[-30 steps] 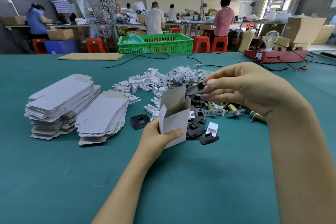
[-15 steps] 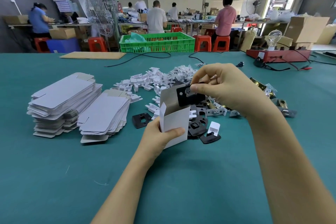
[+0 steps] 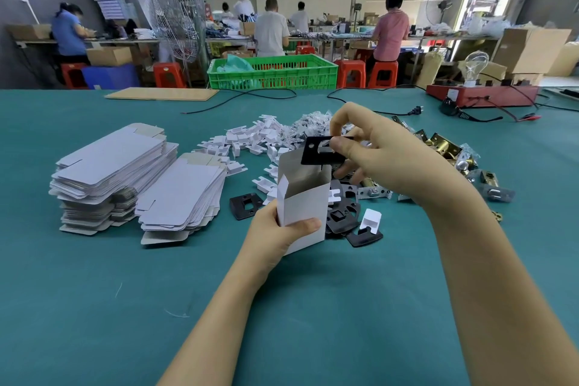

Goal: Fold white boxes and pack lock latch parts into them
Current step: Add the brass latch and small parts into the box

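Note:
My left hand (image 3: pixel 275 236) grips an upright white box (image 3: pixel 302 200) with its top flap open, low on the box's front. Just above the box's opening, my right hand (image 3: pixel 372 160) pinches a black strike plate (image 3: pixel 316 152) between thumb and fingers. More black plates (image 3: pixel 340 219) lie on the green table right of the box, one apart at the left (image 3: pixel 245 206). Behind them lie several white plastic pieces (image 3: pixel 250 141) and, at the right, brass and silver latch parts (image 3: pixel 445 147). Two stacks of flat white box blanks (image 3: pixel 125 172) stand at the left.
A brown cardboard sheet (image 3: pixel 163 93), black cables (image 3: pixel 376 103) and a red test board with a bulb (image 3: pixel 482 94) lie along the table's far edge. A green crate (image 3: pixel 272 72), red stools and several people working at benches are beyond it.
My right hand picked a black plate out of the pile and carried it up and left to just above the box's opening. My left hand kept the box still.

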A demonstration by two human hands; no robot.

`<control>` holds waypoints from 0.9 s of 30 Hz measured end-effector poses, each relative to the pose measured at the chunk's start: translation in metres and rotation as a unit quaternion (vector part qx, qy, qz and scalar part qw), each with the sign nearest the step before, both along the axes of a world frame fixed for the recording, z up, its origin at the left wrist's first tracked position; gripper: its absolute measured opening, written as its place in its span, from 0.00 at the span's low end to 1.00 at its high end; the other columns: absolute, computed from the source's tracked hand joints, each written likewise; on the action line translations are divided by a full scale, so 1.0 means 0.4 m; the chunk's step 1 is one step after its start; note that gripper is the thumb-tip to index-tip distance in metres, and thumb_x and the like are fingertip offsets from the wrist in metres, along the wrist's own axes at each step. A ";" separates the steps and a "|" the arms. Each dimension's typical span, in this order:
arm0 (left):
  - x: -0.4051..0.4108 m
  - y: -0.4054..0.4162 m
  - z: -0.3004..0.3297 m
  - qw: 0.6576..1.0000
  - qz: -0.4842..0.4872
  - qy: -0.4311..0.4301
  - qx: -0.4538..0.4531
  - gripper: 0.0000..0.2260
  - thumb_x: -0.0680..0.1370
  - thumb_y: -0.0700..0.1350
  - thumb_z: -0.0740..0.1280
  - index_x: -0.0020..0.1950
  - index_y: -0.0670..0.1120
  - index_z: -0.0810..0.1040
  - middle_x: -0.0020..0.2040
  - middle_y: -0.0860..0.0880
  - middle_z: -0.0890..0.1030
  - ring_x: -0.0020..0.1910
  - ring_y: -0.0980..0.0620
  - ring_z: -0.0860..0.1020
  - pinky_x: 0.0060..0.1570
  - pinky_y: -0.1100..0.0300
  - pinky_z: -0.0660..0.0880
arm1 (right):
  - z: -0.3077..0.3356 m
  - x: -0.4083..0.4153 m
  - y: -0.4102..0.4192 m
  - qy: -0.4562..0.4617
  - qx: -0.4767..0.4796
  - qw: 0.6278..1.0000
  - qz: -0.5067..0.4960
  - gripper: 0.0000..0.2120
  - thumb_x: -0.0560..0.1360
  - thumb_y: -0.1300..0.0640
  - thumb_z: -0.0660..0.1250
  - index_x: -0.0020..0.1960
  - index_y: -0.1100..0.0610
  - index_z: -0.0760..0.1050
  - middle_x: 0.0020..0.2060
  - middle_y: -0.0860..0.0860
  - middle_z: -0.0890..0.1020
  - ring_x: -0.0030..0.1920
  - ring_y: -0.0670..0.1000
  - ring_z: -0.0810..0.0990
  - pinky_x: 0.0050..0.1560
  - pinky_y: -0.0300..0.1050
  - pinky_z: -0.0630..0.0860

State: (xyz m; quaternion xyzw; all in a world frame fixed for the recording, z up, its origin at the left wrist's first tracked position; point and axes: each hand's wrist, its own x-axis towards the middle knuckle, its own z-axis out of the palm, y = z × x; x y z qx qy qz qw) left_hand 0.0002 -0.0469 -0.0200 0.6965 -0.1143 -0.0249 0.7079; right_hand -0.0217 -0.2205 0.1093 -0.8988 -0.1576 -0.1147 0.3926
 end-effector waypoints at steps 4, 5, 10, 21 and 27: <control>0.002 -0.001 0.000 1.000 0.000 -0.002 0.001 0.15 0.64 0.48 0.77 0.45 0.64 0.83 0.46 0.56 0.86 0.44 0.58 0.83 0.40 0.68 0.77 | -0.003 0.005 0.005 0.040 0.063 0.997 0.004 0.05 0.82 0.53 0.58 0.47 0.47 0.66 0.36 0.57 0.81 0.36 0.51 0.85 0.43 0.56 0.83; 0.003 -0.001 -0.001 1.000 0.000 -0.002 0.001 0.14 0.63 0.48 0.77 0.45 0.64 0.83 0.46 0.56 0.86 0.44 0.58 0.83 0.39 0.68 0.77 | -0.004 0.006 0.007 0.050 0.080 0.996 0.008 0.05 0.82 0.53 0.58 0.47 0.48 0.66 0.36 0.57 0.81 0.36 0.52 0.85 0.42 0.53 0.83; 0.006 -0.001 -0.003 1.000 0.000 -0.003 0.002 0.14 0.63 0.48 0.76 0.45 0.64 0.83 0.46 0.56 0.86 0.44 0.58 0.83 0.40 0.67 0.77 | -0.006 0.007 0.005 0.073 0.184 0.980 0.025 0.03 0.80 0.60 0.63 0.49 0.54 0.70 0.38 0.57 0.80 0.37 0.53 0.85 0.40 0.42 0.82; 0.005 -0.001 -0.005 1.000 -0.007 0.005 -0.019 0.12 0.63 0.46 0.77 0.45 0.57 0.84 0.46 0.54 0.86 0.44 0.56 0.84 0.40 0.66 0.78 | 0.006 -0.008 0.010 0.038 0.138 0.990 -0.017 0.03 0.82 0.56 0.60 0.49 0.53 0.69 0.42 0.60 0.81 0.30 0.53 0.84 0.26 0.39 0.76; 0.002 -0.002 0.002 1.000 -0.008 0.002 -0.016 0.14 0.63 0.46 0.77 0.44 0.64 0.83 0.45 0.56 0.86 0.44 0.58 0.83 0.40 0.67 0.78 | 0.004 -0.009 0.016 -0.019 0.074 0.997 -0.002 0.09 0.78 0.67 0.64 0.50 0.55 0.69 0.42 0.60 0.81 0.35 0.51 0.85 0.40 0.46 0.83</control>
